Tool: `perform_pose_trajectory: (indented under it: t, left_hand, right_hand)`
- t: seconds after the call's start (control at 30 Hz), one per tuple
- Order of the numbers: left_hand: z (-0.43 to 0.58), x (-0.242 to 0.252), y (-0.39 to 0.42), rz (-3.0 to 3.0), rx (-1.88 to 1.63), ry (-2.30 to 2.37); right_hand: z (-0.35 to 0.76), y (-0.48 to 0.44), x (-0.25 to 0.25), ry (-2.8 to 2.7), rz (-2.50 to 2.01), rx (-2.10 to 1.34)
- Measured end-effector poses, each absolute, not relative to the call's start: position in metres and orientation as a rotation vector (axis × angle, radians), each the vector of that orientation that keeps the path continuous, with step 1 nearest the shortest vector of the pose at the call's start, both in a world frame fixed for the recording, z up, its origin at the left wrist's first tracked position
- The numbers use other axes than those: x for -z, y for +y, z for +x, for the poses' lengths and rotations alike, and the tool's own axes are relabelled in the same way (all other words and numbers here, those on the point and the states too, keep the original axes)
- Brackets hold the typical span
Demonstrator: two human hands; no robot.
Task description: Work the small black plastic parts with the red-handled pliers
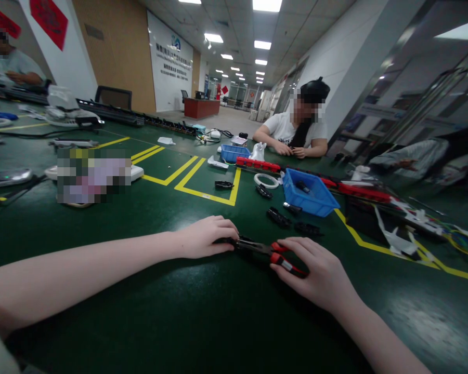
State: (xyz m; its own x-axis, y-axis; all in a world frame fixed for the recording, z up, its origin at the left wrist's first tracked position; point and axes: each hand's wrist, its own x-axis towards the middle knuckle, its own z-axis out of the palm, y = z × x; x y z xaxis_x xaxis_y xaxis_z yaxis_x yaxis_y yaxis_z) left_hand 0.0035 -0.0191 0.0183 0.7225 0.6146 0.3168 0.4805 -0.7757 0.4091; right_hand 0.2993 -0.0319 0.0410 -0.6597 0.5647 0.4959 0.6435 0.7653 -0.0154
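Note:
My right hand (315,272) lies on the green table (203,311) with its fingers wrapped round the red-and-black handles of a pair of pliers (271,252). The plier jaws point left toward my left hand (206,236). That hand is curled, knuckles up, and pinches a small black part (224,241) at the plier tips; most of the part is hidden under the fingers. Both forearms rest low over the table.
A blue bin (310,195) stands beyond my hands, with several loose black parts (278,217) in front of it and a white ring (265,180). Yellow tape lines cross the table. A person sits across at the far side; another sits far left.

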Motion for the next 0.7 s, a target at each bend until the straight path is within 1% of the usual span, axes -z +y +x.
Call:
perform_pose_trajectory:
  t: [0.7]
  left_hand:
    - [0.004,-0.0173,-0.0175,2.618,-0.642,0.863]
  right_hand:
    - [0.2915,-0.0373,-0.0444,-2.486,-0.929,0.283]
